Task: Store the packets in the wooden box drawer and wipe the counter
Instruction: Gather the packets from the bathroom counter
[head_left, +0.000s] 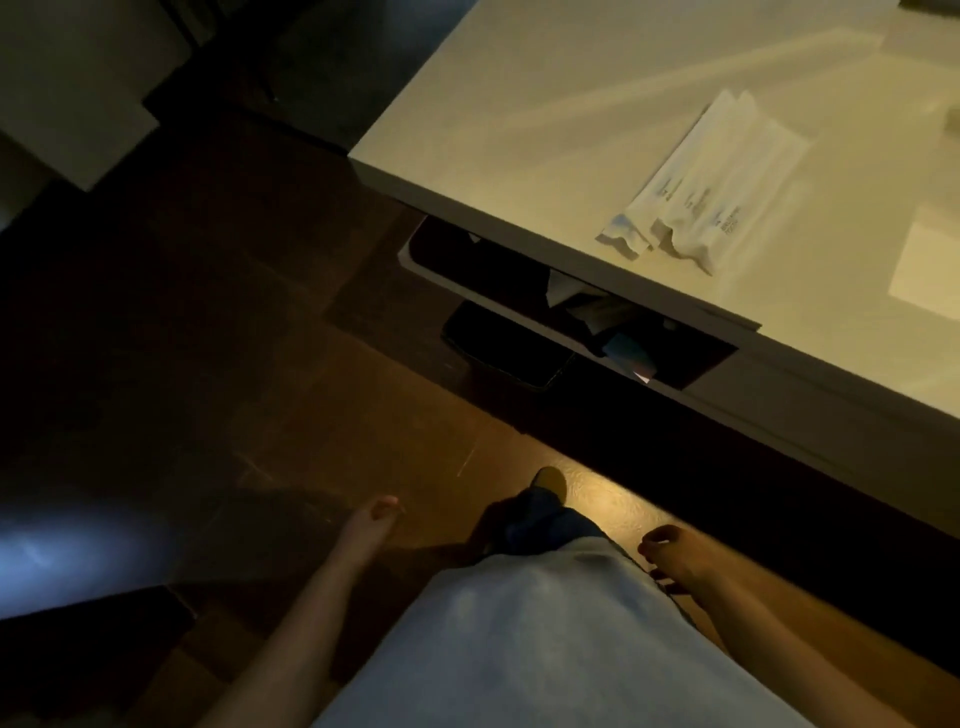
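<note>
Fingers (382, 506) of the left hand (371, 525) are hanging loosely curled at lower centre, holding nothing; the right hand (675, 558) is hanging likewise, empty. Packets (711, 182) are lying on the worktop (545, 104) at upper right, above the open drawer (545, 301).

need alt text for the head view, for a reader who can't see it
White paper packets lie on a pale counter above a partly open drawer. The person stands on a dark floor, left hand and right hand hanging empty at their sides.
</note>
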